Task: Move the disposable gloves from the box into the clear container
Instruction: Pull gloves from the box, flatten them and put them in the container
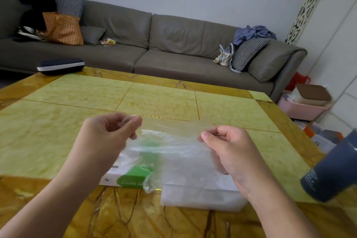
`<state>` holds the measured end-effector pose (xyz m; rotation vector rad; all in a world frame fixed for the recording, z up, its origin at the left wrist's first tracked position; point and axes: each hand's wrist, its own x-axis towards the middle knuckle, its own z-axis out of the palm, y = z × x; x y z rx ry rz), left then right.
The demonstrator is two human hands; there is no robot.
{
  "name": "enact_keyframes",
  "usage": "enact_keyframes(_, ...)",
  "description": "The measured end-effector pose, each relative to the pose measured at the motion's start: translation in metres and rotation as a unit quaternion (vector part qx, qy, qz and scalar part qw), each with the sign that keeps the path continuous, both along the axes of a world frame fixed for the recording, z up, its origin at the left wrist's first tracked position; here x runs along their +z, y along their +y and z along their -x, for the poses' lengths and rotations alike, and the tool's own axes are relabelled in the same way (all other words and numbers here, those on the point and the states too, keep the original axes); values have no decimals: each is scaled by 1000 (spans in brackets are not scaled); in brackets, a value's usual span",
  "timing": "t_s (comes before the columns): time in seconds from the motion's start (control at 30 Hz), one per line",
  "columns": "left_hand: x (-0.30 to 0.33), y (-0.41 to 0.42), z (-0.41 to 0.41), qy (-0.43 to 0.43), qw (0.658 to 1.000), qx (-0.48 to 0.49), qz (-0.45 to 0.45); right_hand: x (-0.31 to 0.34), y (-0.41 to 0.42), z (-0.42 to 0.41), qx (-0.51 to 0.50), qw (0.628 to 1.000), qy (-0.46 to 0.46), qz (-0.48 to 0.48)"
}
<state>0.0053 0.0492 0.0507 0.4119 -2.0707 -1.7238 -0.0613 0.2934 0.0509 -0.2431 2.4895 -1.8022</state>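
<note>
Head view, nearest first. I see my two forearms reaching in from the bottom edge over the worktop [58,141], a yellow-green and amber marbled surface.

Just under my wrists lies the clear container [202,195], a low, frosted-translucent tub standing on the near worktop. What it holds I cannot make out through the film in front of it. Touching its left side is the box [123,177], flat, white with a green end panel, lying on the worktop. Its opening is not visible to me.

Above both, I hold one disposable glove [170,147] stretched out in the air between my hands. It is a thin, colourless, crinkled plastic film; the green of the box shows through it. One loose corner hangs down to the seam between box and container.

Left hand [108,133]: fingers curled, thumb and fingertips pinching the glove's upper left edge. Right hand [228,147]: fingers curled, pinching the upper right edge.

At right, a dark blue-grey cup [328,172] appears tilted at the worktop edge.

Beyond the worktop: a dark case [60,65], then a grey sofa [154,44] with cushions and clothes.
</note>
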Motion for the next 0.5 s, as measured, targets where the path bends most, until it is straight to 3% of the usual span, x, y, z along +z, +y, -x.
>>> enact_keyframes(0.1, 4, 7, 0, 20, 981, 79, 177, 1, 13, 5, -35, 999, -22, 22)
enact_keyframes(0.17, 12, 23, -5, 88, 928, 104, 346, 0, 20, 8, -56, 998, -34, 14)
enact_keyframes(0.23, 17, 47, -4, 165, 889, 35, 426, -4, 23, 12, -73, 996, -41, -29)
enact_keyframes(0.27, 17, 60, -2, 157, 886, -26, 435, -7, 23, 13, -80, 994, -41, -57)
enact_keyframes(0.37, 1, 96, 18, -15, 890, -181, 417, -19, 23, 18, -95, 987, -35, -128)
enact_keyframes(0.5, -29, 110, 49, -213, 826, -266, 448, -29, 31, 23, -104, 963, -5, -249)
